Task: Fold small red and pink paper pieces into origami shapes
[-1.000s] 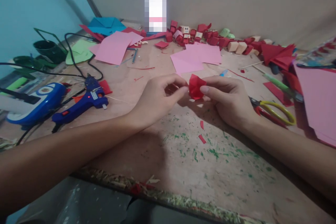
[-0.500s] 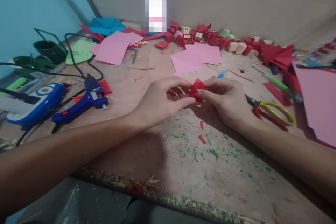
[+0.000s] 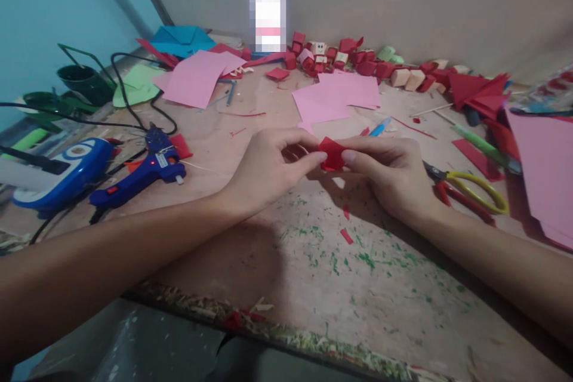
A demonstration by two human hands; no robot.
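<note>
Between my two hands, above the middle of the table, is a small folded piece of red paper (image 3: 333, 154). My left hand (image 3: 280, 164) pinches its left edge between thumb and fingers. On the right edge, the thumb and fingers of my right hand (image 3: 389, 170) are closed on the same piece. Two red paper scraps (image 3: 346, 236) lie on the tabletop just below. Scissors (image 3: 470, 188) with yellow and red handles rest beside my right wrist, partly covered by it.
A blue glue gun (image 3: 150, 170) with a lit red light lies left, near a blue-and-white power strip (image 3: 67, 173). Pink sheets (image 3: 320, 101) lie ahead. Small red paper blocks (image 3: 367, 65) line the wall. More pink paper (image 3: 541, 173) is at right.
The red piece has turned in my fingers: its upright pointed corner now shows as a flatter, squarish face. Both hands stay in nearly the same place.
</note>
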